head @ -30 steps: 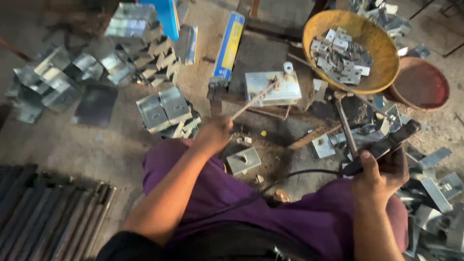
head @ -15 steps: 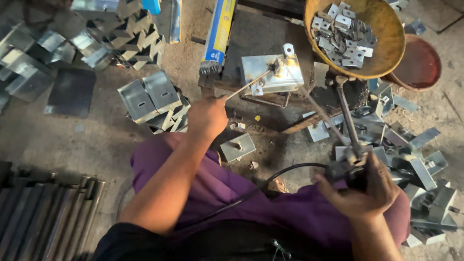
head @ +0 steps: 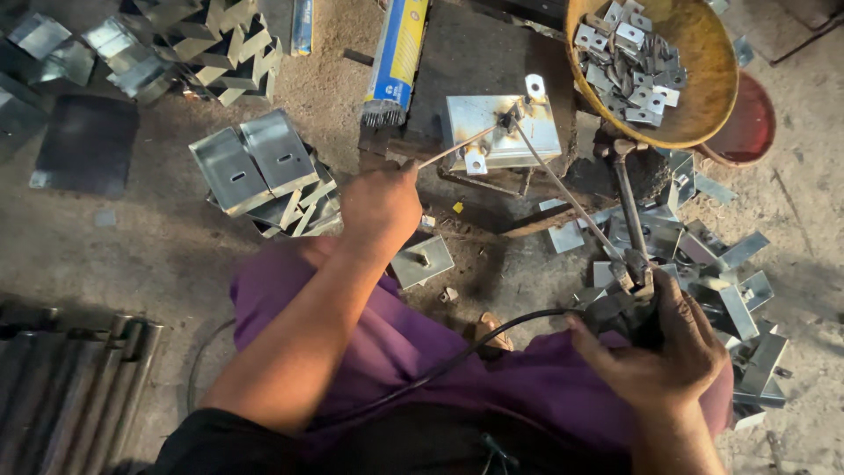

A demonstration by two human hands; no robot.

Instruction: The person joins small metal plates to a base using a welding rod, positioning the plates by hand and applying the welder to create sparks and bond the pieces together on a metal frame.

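My left hand [head: 380, 204] grips a thin metal rod [head: 457, 145] whose far tip rests on a shiny metal box bracket [head: 501, 132] lying on a dark block. My right hand [head: 655, 352] is closed around a black electrode holder [head: 629, 303] with a black cable [head: 457, 356] trailing over my purple trousers. A long welding rod [head: 567, 195] runs from the holder up to the same spot on the bracket, where both tips meet. A small plate with a bolt [head: 422, 261] lies by my left wrist.
A yellow bowl [head: 694, 105] of small metal tabs sits upper right, a red bowl [head: 758, 123] behind it. A hammer [head: 626, 198] lies by the block. Stacks of folded brackets [head: 264, 171] stand left; loose ones [head: 730, 290] lie right. A blue-yellow electrode packet [head: 397, 57] and bars [head: 61, 396] lie nearby.
My right hand has dropped lower and swung the welding rod's tip onto the bracket. My left hand keeps its rod on the same spot. The view has shifted downwards.
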